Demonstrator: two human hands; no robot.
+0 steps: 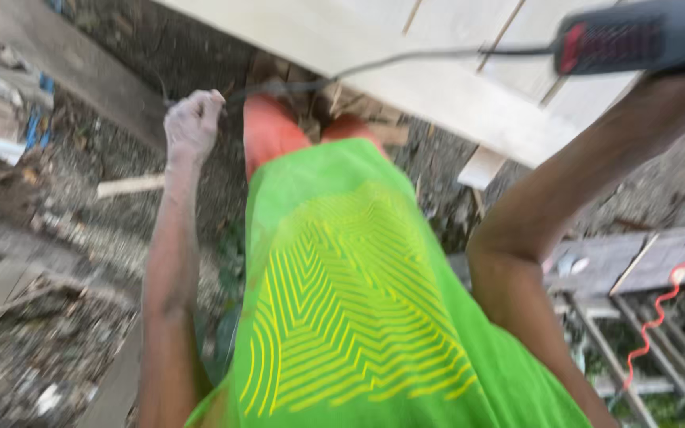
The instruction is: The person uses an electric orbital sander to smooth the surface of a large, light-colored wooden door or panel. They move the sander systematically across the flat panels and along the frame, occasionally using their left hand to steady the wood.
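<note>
While the view is blurred by head motion, the left side shows rough ground (49,349) strewn with debris, a grey plank (57,63) lying at a slant and a short pale offcut of wood (128,186) lying on the dirt, apart from the rest. Just right of that, the left hand (192,123), dusted white, is closed into a fist around the dark power cord (406,57), gripping it near its lower end. From the fist the cord runs up and to the right across the pale boards (406,47) that span the top of the view. Below the boards hang the person's bright green shirt (350,317) with a yellow line pattern and orange shorts (275,131). Further right the cord meets a dark power tool (644,36) with a red grille; it sits at the top right corner, above the boards. The right hand itself is hidden behind the tool; only the forearm shows rising to it, so I cannot tell how the fingers lie, though the arm appears to carry it. A red coiled cord (675,293) trails over slatted timbers (644,317) at the lower right. As for progress, the boards show no visible cut or mark here; the tool is not touching them, so I judge the work on the wood is not yet begun at this spot
</note>
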